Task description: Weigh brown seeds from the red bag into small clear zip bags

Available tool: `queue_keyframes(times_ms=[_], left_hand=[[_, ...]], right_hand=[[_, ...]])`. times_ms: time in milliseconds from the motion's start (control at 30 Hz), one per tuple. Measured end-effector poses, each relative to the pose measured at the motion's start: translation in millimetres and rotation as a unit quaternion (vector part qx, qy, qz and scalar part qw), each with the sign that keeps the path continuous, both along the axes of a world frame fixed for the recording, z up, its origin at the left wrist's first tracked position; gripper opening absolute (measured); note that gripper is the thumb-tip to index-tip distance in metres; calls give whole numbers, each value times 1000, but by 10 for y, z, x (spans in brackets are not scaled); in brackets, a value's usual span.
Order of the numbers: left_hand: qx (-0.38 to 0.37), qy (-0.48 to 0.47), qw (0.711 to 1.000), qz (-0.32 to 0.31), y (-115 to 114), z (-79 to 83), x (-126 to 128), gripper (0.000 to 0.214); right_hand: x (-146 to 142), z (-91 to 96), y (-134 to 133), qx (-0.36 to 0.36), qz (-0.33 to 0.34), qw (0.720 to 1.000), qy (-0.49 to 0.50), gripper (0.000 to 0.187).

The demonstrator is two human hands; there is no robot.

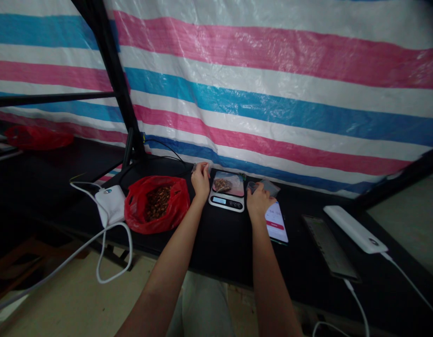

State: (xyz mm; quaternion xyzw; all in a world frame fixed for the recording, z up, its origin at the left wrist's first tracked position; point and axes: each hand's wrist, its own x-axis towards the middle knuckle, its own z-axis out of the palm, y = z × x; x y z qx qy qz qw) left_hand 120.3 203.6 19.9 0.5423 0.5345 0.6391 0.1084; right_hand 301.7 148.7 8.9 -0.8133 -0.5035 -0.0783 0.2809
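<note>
A white kitchen scale point(226, 205) with a lit display stands between my hands. On its plate lies a clear plastic bag point(233, 181) with small brown pieces point(222, 185) at one end, perhaps nuts or seeds. To the left of the scale, the fingers of my left hand point(201, 183) are closed on a crumpled bit of clear plastic. Right of the scale, my right hand point(259, 201) has its fingers curled on clear plastic bags point(270, 188) by the table's back edge. Its heel is over the top of a lit phone point(276, 224).
An open red plastic bag point(134, 208) of brown pieces point(158, 201) sits left of my left arm. Beside it is a white power adapter point(111, 203) with a looping cable. At right lie a dark phone point(330, 248) and a white power bank point(355, 229), both cabled. Striped sheeting point(254, 93) hangs behind.
</note>
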Motion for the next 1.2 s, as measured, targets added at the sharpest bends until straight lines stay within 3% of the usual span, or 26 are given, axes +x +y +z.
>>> queue_keyframes(times_ms=[167, 300, 400, 533, 700, 900, 1000, 1067, 1200], left_hand=[[-29, 27, 999, 4, -69, 58, 4, 33], [-35, 38, 999, -14, -111, 81, 4, 47], [-45, 41, 998, -22, -104, 65, 2, 56], [-49, 47, 997, -25, -75, 35, 0, 57], [-52, 49, 996, -49, -66, 28, 3, 51], [-13, 52, 994, -93, -38, 44, 30, 42], [10, 45, 989, -140, 8, 29, 45, 30], [0, 31, 978, -206, 38, 9, 59, 27], [-74, -18, 921, -381, 72, -29, 95, 33]], right_hand=[[-16, 8, -3, -32, -15, 999, -21, 36], [-54, 87, -27, 61, -5, 998, -26, 30], [-107, 164, -47, 99, 45, 994, -5, 29], [-139, 180, -31, 62, 120, 990, 50, 30], [-89, 118, 16, -10, 118, 981, 153, 31], [-107, 93, 17, -5, 184, 969, 162, 16], [-159, 132, -19, 35, 246, 956, 157, 17], [-192, 173, -48, 78, 283, 944, 152, 17], [-217, 229, -71, 139, 321, 921, 169, 19]])
